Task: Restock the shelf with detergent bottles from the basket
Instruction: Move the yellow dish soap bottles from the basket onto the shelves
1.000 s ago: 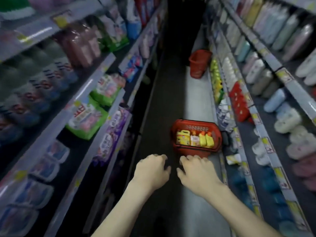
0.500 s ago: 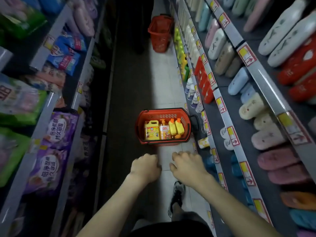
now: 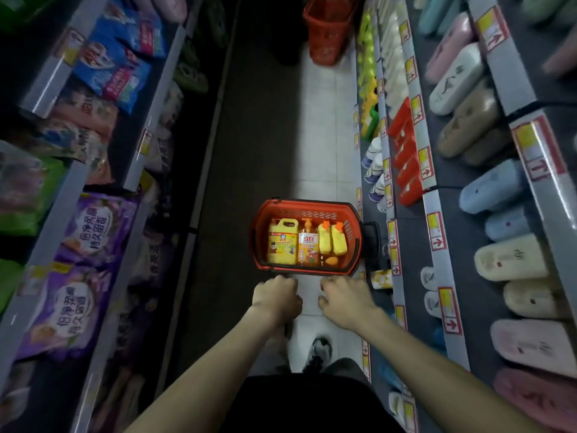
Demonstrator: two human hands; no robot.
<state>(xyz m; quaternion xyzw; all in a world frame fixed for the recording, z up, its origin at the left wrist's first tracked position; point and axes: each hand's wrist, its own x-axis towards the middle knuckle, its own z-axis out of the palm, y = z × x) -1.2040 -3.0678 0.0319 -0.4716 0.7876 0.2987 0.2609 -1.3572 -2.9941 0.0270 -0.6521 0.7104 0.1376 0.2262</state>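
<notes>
A red shopping basket [image 3: 259, 232] stands on the aisle floor just ahead of me, against the right-hand shelving. In it lie a yellow detergent jug [image 3: 282, 245], an orange pump bottle [image 3: 308, 245] and two yellow bottles with orange caps [image 3: 332, 242]. My left hand [image 3: 276, 296] and my right hand [image 3: 345, 300] hover side by side in front of the basket's near rim, fingers loosely curled downward, holding nothing. Their fingertips are hidden. The low right shelf [image 3: 392, 239] next to the basket holds a yellow-labelled bottle [image 3: 381, 278].
A second red basket [image 3: 327, 29] stands farther down the aisle. Yellow-green bottles [image 3: 367, 73] line the low right shelf; slippers [image 3: 512, 257] fill the upper right shelves. Purple bags [image 3: 90, 226] fill the left shelves. My shoe [image 3: 318, 348] is on the tiles.
The view has tilted down and come closer to the basket, which now sits just beyond my hands. Both hands keep the same curled pose, side by side.
</notes>
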